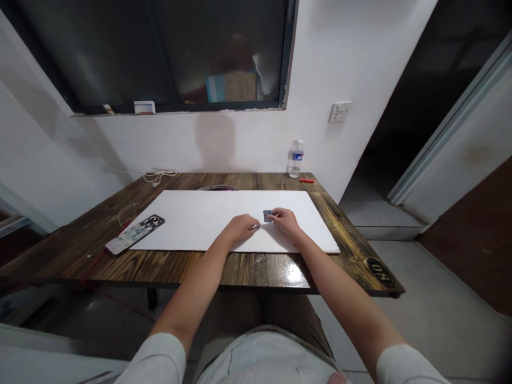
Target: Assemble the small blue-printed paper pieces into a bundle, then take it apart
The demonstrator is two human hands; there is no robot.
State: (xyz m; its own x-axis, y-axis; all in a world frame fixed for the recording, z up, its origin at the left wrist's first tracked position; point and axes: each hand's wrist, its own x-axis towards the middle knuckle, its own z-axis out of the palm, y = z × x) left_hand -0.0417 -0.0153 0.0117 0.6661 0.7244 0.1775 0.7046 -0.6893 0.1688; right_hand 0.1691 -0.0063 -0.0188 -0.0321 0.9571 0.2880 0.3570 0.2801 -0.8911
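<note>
A white board [200,218] lies flat on the wooden table, and both my hands are over its right half. My right hand [287,220] pinches a small dark blue-grey square piece [267,215] with a pattern on it, too small to make out, between thumb and fingers. Just left of it, my left hand [239,228] is closed, fingertips together on a small greyish thing [255,226] whose kind I cannot tell. The two hands are close but apart. Across the board's left edge rests a phone in a patterned case [138,233].
On the wooden table [256,272], a water bottle [296,160] stands at the back right beside a red stick-like object [307,181]. A white cable [160,174] lies at the back left. Behind the board a round rim [218,188] partly shows. The wall closes off the far side.
</note>
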